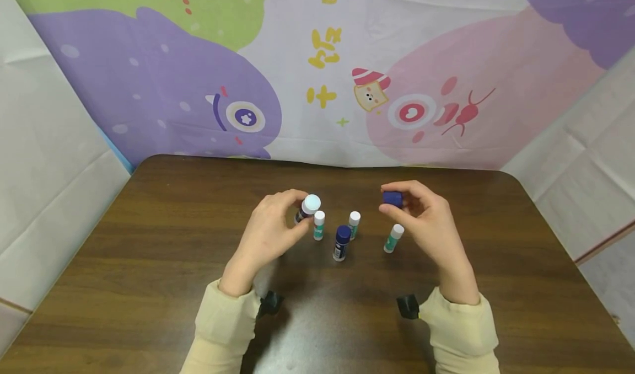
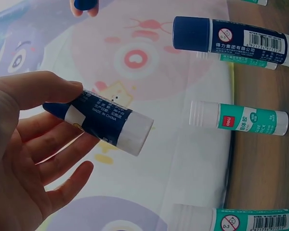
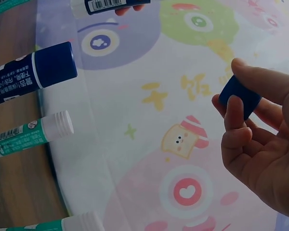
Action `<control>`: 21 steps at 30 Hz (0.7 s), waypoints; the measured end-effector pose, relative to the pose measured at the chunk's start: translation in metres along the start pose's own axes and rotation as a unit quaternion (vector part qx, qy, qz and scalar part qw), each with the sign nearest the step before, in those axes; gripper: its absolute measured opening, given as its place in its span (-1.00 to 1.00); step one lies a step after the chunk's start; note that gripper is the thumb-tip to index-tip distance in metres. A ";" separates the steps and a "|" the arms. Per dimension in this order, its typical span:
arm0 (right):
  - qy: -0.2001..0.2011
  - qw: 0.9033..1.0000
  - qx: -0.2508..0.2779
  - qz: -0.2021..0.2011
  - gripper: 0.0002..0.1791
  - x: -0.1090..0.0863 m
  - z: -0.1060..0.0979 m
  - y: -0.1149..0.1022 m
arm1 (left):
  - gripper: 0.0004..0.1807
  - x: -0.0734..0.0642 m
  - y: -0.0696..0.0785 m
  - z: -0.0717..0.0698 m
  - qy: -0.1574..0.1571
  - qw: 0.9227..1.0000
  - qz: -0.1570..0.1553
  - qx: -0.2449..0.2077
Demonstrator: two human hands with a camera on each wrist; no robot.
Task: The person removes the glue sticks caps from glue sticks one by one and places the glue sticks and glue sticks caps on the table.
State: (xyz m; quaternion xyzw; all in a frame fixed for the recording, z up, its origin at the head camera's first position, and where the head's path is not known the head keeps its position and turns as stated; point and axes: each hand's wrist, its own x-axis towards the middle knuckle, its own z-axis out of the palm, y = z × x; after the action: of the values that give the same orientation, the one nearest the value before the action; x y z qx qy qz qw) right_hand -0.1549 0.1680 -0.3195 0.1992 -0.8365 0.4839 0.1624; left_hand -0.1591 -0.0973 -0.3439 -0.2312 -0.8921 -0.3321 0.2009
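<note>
My left hand [image 1: 270, 228] holds a dark blue glue stick [image 1: 300, 215] between thumb and fingers, its white end [image 1: 312, 203] facing up. In the left wrist view the printed label of this glue stick [image 2: 103, 115] shows, tilted in the fingers. To the right, my right hand [image 1: 426, 217] pinches a dark blue cap [image 1: 392, 199] above the table. Between the hands a capped dark blue glue stick [image 1: 340, 244] stands upright. Close to it are small green glue sticks with white caps, one by the left fingertips [image 1: 310, 223], another below the right hand.
Green glue sticks stand upright on the brown wooden table [image 1: 149, 241]: one [image 1: 319, 226] left of centre, one [image 1: 353, 226] behind the blue stick, one [image 1: 392, 240] to the right. A printed cartoon cloth [image 1: 288, 59] hangs behind the table, with white panels [image 1: 44, 115] at the sides.
</note>
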 end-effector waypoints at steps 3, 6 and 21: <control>0.000 1.000 -0.009 0.001 -0.66 0.000 0.001 0.000 | -0.69 0.000 -0.001 0.001 -0.002 1.000 -0.004 0.001; -0.010 1.000 -0.020 0.008 -0.66 0.000 0.002 0.002 | -0.69 0.000 -0.001 0.001 -0.007 1.000 -0.013 0.007; -0.119 0.986 -0.092 0.077 -0.65 0.004 0.004 0.011 | -0.71 0.001 -0.009 0.010 -0.036 0.999 -0.029 -0.005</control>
State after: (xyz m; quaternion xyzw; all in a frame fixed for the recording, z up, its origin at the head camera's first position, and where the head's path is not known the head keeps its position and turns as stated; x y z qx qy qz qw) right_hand -0.1641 0.1689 -0.3281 0.1745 -0.9039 0.3884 0.0414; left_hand -0.1670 -0.0956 -0.3547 -0.2178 -0.9035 -0.3339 0.1572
